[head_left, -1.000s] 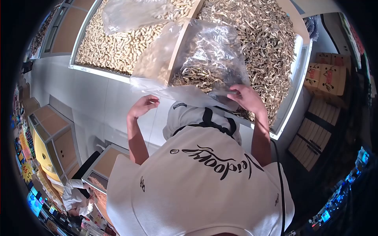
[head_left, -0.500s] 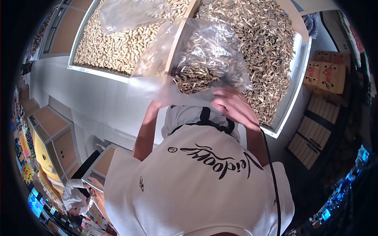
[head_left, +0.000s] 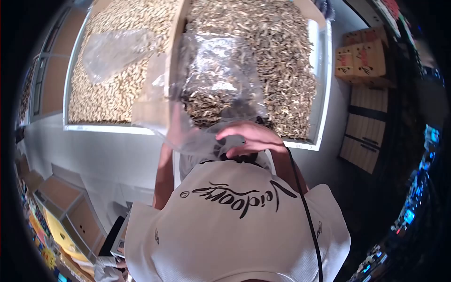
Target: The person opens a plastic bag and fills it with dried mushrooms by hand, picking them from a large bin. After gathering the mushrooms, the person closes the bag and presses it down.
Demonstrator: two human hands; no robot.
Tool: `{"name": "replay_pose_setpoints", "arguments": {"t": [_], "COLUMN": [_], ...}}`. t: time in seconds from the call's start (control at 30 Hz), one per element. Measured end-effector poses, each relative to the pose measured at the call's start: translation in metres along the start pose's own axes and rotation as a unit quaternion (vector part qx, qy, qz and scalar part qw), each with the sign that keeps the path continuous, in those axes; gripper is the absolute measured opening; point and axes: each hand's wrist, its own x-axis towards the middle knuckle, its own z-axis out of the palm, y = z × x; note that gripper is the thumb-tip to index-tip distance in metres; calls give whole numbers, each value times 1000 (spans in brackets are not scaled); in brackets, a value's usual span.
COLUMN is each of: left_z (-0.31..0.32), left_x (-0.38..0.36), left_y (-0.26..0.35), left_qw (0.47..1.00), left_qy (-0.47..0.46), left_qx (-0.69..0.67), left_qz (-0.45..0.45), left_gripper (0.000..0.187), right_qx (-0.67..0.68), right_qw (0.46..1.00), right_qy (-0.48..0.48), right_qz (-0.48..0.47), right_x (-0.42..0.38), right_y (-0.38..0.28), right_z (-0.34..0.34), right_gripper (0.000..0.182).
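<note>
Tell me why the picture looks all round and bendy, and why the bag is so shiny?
Head view: a fisheye lens bends the bin's white rim and leaves black corners. Head view: overhead light glares off the crinkled clear plastic bag, hiding some seeds inside. Head view: the right hand is sharp; the left hand is hidden behind the bag.

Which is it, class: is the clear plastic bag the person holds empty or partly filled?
Partly filled. The plastic bag holds a heap of dark seeds in its lower part, while the right hand grips its crumpled neck.
</note>
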Motion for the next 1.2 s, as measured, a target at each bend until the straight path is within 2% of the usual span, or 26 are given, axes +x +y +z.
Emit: {"name": "replay_pose_setpoints", "arguments": {"t": [0.03,0.07,0.1,0.13,0.17,0.23,0.3,0.33,0.43,0.47,0.53,0.6,0.7,0.77,0.87,0.97,1.1,1.2], "left_z": [-15,-24,-35,-45,-51,-64,-66,-65,-59,-56,-48,-47,-47,-44,-34,-30,-33,-36], "left_x": [-5,-7,-7,-8,-11,-16,-11,-9,-7,-8,-5,-6,-6,-4,-5,-5,-2,-4], "left_y": [17,21,42,57,48,23,26,28,27,27,35,17,-9,-18,-16,-22,-29,-17], "left_qw": [999,994,999,995,995,994,983,975,938,935,929,934,935,928,917,924,920,917], "left_qy": [-26,-1,-13,-24,-2,47,110,140,200,218,252,253,272,296,326,320,328,329], "left_qx": [37,111,36,-35,-37,-39,-86,-111,-223,-223,-223,-189,-162,-175,-194,-175,-187,-191], "left_qz": [1,23,-33,-92,-91,-91,-120,-134,-173,-168,-156,-166,-160,-146,-128,-114,-108,-119], "left_gripper": [113,94,83,72,64,49,38,33,25,24,22,24,26,26,28,32,24,20], "right_qx": [56,82,107,66,26,-72,-181,-176,-189,-196,-191,-168,-145,-149,-210,-176,-126,-144], "right_qw": [997,984,956,912,848,757,708,714,727,727,726,728,749,767,758,765,736,738], "right_qy": [43,160,273,399,514,592,597,587,556,525,526,533,516,489,438,423,469,462], "right_qz": [-24,-8,3,67,128,268,329,339,356,397,400,397,389,388,434,453,471,471], "right_x": [-6,-14,-19,-22,-23,-38,-47,-51,-52,-49,-43,-39,-28,-28,-28,-32,-35,-36], "right_y": [3,16,36,55,75,114,132,145,153,166,179,203,207,198,185,179,191,191], "right_z": [-12,-21,-26,-33,-41,-67,-84,-92,-108,-119,-133,-146,-142,-135,-119,-113,-110,-111], "right_gripper": [35,31,27,25,23,34,51,80,102,121,127,137,133,117,111,112,109,101]}}
